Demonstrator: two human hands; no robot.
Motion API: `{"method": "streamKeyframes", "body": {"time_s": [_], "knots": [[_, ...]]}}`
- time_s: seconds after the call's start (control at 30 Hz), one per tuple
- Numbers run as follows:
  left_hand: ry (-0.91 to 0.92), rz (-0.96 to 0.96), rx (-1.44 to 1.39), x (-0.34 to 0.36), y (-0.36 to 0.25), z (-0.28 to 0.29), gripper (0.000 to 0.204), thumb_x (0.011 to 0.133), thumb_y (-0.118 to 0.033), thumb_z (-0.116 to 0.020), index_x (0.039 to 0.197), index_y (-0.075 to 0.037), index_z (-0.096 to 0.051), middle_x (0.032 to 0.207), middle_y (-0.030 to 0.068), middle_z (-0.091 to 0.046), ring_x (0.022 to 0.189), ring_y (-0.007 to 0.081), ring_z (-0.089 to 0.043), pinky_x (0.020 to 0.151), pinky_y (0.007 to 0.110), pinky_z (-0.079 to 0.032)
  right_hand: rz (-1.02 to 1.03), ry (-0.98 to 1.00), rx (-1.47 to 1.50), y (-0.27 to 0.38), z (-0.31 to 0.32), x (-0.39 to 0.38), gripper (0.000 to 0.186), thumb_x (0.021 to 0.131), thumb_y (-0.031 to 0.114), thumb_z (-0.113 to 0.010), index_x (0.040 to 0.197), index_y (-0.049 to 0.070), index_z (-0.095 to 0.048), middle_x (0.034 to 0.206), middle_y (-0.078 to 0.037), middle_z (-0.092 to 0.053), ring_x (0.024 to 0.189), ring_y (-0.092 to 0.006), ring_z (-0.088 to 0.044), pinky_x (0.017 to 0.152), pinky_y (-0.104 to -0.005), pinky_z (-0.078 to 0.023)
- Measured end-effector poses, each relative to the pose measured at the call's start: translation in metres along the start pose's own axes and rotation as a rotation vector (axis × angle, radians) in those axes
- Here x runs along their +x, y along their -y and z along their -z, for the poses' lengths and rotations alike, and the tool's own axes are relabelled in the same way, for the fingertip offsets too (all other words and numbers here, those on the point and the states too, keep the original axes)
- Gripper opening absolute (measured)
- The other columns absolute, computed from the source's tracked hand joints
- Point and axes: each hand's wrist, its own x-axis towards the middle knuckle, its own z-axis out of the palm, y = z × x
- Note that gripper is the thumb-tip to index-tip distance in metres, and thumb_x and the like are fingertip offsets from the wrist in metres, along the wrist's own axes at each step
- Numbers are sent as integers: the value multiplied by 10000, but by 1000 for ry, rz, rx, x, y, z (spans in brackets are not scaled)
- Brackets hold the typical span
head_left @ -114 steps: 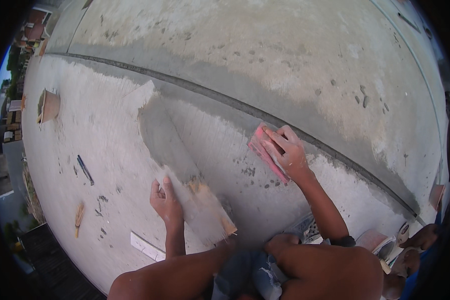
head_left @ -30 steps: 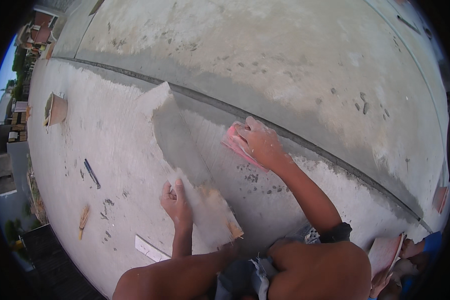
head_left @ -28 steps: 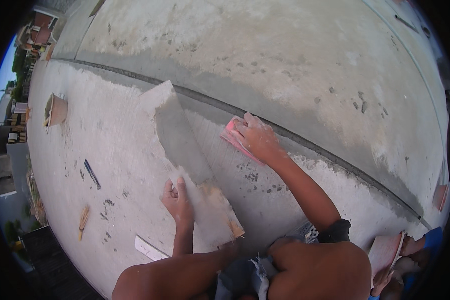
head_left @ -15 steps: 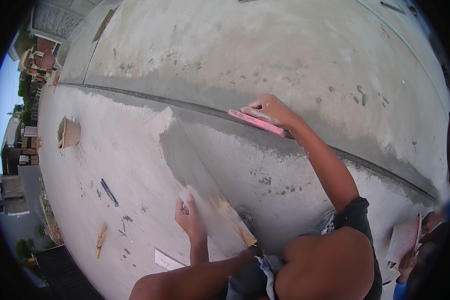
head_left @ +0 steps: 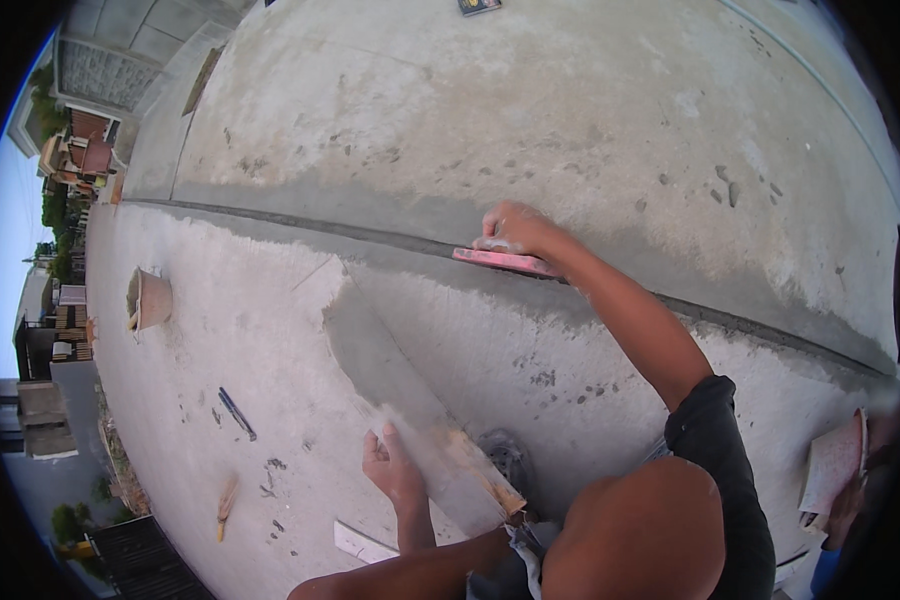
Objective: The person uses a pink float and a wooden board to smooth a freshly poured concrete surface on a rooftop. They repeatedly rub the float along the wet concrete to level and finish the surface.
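Observation:
My right hand [head_left: 515, 228] is closed on a pink hand float [head_left: 505, 262], whose flat face rests along a dark groove [head_left: 370, 235] in the concrete. Wet grey cement borders this groove on both sides. My left hand [head_left: 392, 468] is beside the left edge of a cement-smeared wooden board [head_left: 415, 390], its fingers partly curled and apart with nothing visible between them. Whether its fingertips touch the board, I cannot tell. The board lies at a slant between my knees and the groove, its bare wood showing at the near end.
A bucket [head_left: 151, 298] stands at the left. A dark bar-like tool [head_left: 237, 414], a small brush [head_left: 227, 508] and a white strip [head_left: 363, 542] lie on the concrete. At the lower right, another person's hand [head_left: 848, 498] is at a pale pink container [head_left: 832, 465]. A hose [head_left: 810, 85] runs along the upper right.
The view has shifted slightly, so most things sit lower in the picture. The pink float has tilted and moved slightly along the groove with my right hand. My left hand stays beside the board.

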Motion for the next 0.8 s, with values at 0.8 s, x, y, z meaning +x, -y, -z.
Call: {"method": "streamKeyframes", "body": {"time_s": [0.8], "knots": [[-50, 20, 56, 3, -4, 3, 713, 1077, -229, -616, 1493, 251, -291, 1030, 205, -732, 876, 165, -697, 766, 259, -549, 82, -6, -128, -32, -1, -24, 373, 848, 441, -799, 904, 76, -748, 948, -165, -723, 903, -352, -684, 759, -469, -523]]}}
